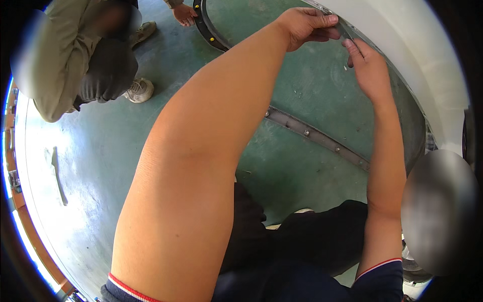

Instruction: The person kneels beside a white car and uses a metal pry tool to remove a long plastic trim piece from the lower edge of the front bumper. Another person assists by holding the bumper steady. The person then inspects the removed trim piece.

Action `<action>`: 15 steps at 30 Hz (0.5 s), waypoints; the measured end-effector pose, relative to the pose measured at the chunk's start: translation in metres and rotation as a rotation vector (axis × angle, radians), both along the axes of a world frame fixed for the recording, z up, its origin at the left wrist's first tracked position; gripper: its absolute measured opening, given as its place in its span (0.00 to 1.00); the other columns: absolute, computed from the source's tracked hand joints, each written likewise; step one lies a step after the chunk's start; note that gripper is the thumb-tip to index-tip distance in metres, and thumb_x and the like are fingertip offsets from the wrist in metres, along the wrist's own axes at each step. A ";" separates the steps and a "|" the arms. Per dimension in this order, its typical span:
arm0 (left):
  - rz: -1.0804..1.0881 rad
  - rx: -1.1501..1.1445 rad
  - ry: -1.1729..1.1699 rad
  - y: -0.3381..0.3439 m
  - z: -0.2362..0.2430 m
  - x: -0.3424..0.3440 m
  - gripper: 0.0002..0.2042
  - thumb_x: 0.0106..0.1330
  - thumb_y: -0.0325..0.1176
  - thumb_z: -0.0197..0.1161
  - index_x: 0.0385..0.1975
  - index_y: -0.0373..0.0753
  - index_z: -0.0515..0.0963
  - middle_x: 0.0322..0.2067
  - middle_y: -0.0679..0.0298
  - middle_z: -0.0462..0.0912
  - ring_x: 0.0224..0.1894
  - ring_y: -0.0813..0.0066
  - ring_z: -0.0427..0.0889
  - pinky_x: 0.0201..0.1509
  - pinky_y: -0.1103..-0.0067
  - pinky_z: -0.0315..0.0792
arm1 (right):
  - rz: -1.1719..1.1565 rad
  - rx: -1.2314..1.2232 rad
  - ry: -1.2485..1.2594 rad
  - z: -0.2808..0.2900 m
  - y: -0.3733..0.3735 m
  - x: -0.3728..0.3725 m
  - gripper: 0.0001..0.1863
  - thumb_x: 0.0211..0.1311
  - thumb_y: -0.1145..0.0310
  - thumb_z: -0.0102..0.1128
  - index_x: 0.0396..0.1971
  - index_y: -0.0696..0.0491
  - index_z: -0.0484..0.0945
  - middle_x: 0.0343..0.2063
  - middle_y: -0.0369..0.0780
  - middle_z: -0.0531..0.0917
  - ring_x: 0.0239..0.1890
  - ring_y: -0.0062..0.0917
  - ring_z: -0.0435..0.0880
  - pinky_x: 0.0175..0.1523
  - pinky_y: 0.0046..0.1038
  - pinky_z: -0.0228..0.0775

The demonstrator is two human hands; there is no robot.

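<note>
Pinching a thin metal strip (346,31) at the frame's top, left hand (307,25) and right hand (367,68) close on it (green floor (100,151) below, white curved wall (422,45) upper right)

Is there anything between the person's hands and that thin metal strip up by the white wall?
Nothing visible. The left hand already pinches the metal strip and the right hand touches it from below.

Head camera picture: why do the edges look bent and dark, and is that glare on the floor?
In the head view, the fisheye lens bends straight edges toward a black rim; bright glare washes the green floor at left; the left hand and right hand look sharp.
</note>
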State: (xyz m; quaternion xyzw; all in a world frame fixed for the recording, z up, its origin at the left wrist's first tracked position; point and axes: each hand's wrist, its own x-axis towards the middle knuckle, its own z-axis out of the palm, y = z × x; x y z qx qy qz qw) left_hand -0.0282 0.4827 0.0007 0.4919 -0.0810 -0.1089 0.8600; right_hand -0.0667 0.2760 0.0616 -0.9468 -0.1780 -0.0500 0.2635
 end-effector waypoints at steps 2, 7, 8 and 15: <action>0.062 -0.013 0.006 -0.003 0.000 -0.003 0.17 0.69 0.41 0.72 0.49 0.36 0.81 0.47 0.59 0.87 0.50 0.65 0.87 0.60 0.69 0.78 | -0.077 -0.099 -0.057 -0.001 0.004 0.000 0.24 0.76 0.46 0.53 0.34 0.54 0.80 0.23 0.43 0.82 0.27 0.41 0.80 0.37 0.39 0.72; -0.029 -0.096 -0.109 0.003 -0.008 0.008 0.14 0.74 0.36 0.66 0.53 0.36 0.79 0.52 0.59 0.85 0.53 0.64 0.85 0.63 0.69 0.77 | -0.166 -0.237 -0.162 -0.005 0.015 0.001 0.24 0.76 0.45 0.52 0.36 0.53 0.82 0.29 0.49 0.85 0.34 0.51 0.82 0.40 0.46 0.73; -0.022 -0.107 -0.096 0.001 -0.009 0.007 0.14 0.75 0.35 0.65 0.54 0.36 0.79 0.53 0.59 0.84 0.53 0.64 0.85 0.63 0.69 0.77 | -0.164 -0.246 -0.178 -0.006 0.015 0.003 0.24 0.76 0.46 0.52 0.36 0.54 0.82 0.28 0.50 0.84 0.34 0.52 0.81 0.40 0.46 0.72; -0.030 -0.119 -0.109 0.000 -0.002 0.006 0.15 0.76 0.32 0.62 0.58 0.35 0.76 0.55 0.58 0.83 0.57 0.64 0.83 0.70 0.69 0.75 | -0.094 -0.267 -0.275 -0.002 0.015 0.015 0.23 0.75 0.47 0.55 0.39 0.54 0.84 0.31 0.51 0.85 0.37 0.53 0.83 0.42 0.48 0.73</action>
